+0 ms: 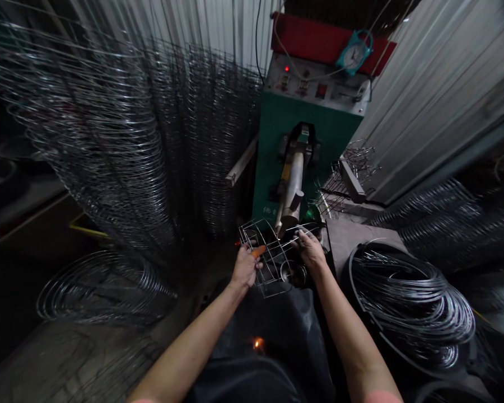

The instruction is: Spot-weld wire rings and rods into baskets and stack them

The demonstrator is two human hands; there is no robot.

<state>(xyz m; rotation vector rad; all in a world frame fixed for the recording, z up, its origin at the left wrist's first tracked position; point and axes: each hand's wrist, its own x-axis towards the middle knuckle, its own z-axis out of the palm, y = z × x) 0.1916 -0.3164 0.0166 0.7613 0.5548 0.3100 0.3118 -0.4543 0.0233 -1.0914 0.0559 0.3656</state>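
Note:
My left hand [247,267], with an orange cover on its thumb, is closed on the left side of a small wire rack [272,290]. The rack is a grid of thin metal rods, tilted beneath the electrode tip of a green spot welder [265,162]. My right hand [309,249] pinches a thin curved metal wire [293,228] at the rack's right side, close to the welder's lower arm. Whether that wire is joined to the rack I cannot tell. The welder's grey upper electrode arm [294,179] reaches down to the wires between my hands.
Tall stacks of wire hoops [130,145] stand on the left, with more hoops [105,288] lower down. A black tub [355,280] of bent wires is at right. A glowing spark [257,343] shows over the dark apron [277,319]. A teal clock [354,53] hangs on the welder.

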